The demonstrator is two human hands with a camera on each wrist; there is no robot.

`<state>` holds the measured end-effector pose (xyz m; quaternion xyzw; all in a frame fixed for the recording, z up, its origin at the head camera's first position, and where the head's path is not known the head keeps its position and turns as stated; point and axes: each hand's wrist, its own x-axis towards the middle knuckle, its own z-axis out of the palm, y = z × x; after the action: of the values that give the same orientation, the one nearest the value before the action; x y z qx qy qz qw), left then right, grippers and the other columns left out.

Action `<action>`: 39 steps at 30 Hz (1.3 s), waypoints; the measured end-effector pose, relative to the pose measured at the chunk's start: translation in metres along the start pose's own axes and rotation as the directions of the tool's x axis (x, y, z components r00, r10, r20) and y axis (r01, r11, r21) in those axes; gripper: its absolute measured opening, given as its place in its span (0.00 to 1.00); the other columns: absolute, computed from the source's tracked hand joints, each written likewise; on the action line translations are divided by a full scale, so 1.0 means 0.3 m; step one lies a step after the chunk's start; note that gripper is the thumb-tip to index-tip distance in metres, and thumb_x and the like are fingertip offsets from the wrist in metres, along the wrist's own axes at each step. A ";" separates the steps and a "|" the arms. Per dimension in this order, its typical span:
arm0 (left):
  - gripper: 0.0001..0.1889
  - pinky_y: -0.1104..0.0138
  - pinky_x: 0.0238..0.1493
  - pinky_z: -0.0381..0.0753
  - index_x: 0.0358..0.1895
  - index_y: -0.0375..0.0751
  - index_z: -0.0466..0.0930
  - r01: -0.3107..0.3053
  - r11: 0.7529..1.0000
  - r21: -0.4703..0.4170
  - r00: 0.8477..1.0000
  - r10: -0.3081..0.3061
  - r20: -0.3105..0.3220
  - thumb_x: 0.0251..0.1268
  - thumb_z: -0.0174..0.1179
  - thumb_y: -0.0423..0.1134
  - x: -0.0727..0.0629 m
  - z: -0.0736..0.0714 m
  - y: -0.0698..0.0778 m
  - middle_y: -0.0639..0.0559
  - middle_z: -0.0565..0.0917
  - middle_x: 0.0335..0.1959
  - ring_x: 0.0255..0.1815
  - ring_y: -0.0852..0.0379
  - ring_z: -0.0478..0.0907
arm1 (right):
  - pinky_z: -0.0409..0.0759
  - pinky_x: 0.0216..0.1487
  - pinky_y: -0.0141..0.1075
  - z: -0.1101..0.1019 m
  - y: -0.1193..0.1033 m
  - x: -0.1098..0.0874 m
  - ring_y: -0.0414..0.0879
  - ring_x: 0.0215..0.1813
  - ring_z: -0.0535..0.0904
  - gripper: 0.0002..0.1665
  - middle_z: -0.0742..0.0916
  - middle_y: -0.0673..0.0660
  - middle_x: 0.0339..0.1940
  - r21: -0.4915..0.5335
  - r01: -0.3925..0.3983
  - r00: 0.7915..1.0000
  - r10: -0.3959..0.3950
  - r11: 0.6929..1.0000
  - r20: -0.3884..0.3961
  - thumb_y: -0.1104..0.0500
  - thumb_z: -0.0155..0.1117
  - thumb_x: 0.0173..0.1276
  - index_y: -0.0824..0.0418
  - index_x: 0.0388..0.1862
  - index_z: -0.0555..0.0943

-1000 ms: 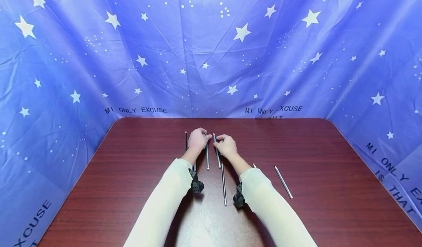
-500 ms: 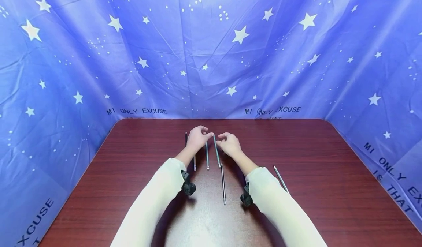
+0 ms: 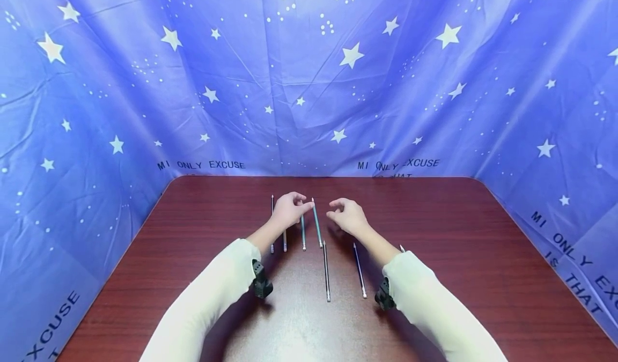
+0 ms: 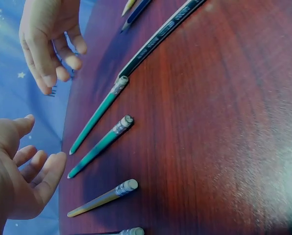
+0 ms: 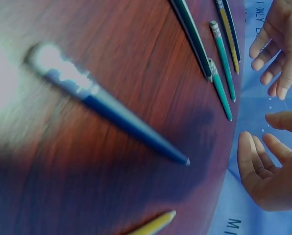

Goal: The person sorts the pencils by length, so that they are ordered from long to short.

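So my left grip (image 3: 289,210) is loose and wide by the tips of two green pencils (image 4: 99,115) lying on the table (image 3: 207,212), can't tell if it's touching. My right grip (image 3: 350,218) hangs wide too, over to their right. The black pencil (image 3: 326,271) points at one green's eraser; the blue pencil (image 3: 359,271) lies right of that.

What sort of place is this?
Likely a staged tabletop recording setup: star-print fabric enclosing the back and both sides, a wood-grain table with loose pencils, and black wrist-worn devices that look like cameras.
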<state>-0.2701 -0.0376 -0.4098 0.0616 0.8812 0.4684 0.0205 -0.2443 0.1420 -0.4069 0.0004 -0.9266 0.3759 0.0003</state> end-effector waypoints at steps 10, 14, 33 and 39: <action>0.18 0.73 0.18 0.79 0.45 0.35 0.80 -0.039 0.999 -0.012 0.997 0.040 0.067 0.57 0.65 0.44 -0.063 0.006 0.016 0.48 0.81 0.30 0.16 0.62 0.74 | 0.73 0.22 0.28 -0.063 0.036 -0.068 0.38 0.18 0.72 0.21 0.81 0.52 0.22 0.052 0.002 0.997 -0.006 0.999 0.071 0.58 0.64 0.60 0.64 0.52 0.78; 0.18 0.72 0.19 0.79 0.45 0.34 0.79 -0.054 0.999 -0.006 0.993 0.054 0.106 0.57 0.65 0.45 -0.090 0.014 0.013 0.50 0.81 0.29 0.17 0.61 0.75 | 0.73 0.22 0.28 -0.078 0.057 -0.090 0.39 0.18 0.73 0.21 0.80 0.51 0.22 0.036 -0.002 0.996 -0.001 0.999 0.086 0.58 0.65 0.60 0.64 0.51 0.78; 0.15 0.76 0.29 0.74 0.40 0.37 0.80 -0.153 0.986 0.070 0.958 0.131 0.254 0.56 0.65 0.45 -0.231 0.065 -0.017 0.55 0.80 0.28 0.26 0.66 0.71 | 0.72 0.26 0.29 -0.129 0.127 -0.206 0.43 0.20 0.76 0.19 0.80 0.51 0.19 -0.009 0.014 0.980 -0.012 1.000 0.196 0.59 0.64 0.59 0.64 0.49 0.79; 0.15 0.76 0.32 0.75 0.41 0.37 0.79 -0.137 0.989 0.050 0.953 0.117 0.281 0.56 0.65 0.44 -0.265 0.082 -0.028 0.55 0.80 0.29 0.24 0.66 0.73 | 0.71 0.26 0.29 -0.128 0.140 -0.239 0.39 0.18 0.73 0.17 0.79 0.49 0.18 -0.014 0.031 0.975 -0.027 0.999 0.219 0.60 0.64 0.58 0.64 0.46 0.79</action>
<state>-0.1897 -0.0322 -0.4322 0.1837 0.8794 0.4248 0.1113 -0.1727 0.1988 -0.4087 0.0555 -0.9242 0.3655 -0.0961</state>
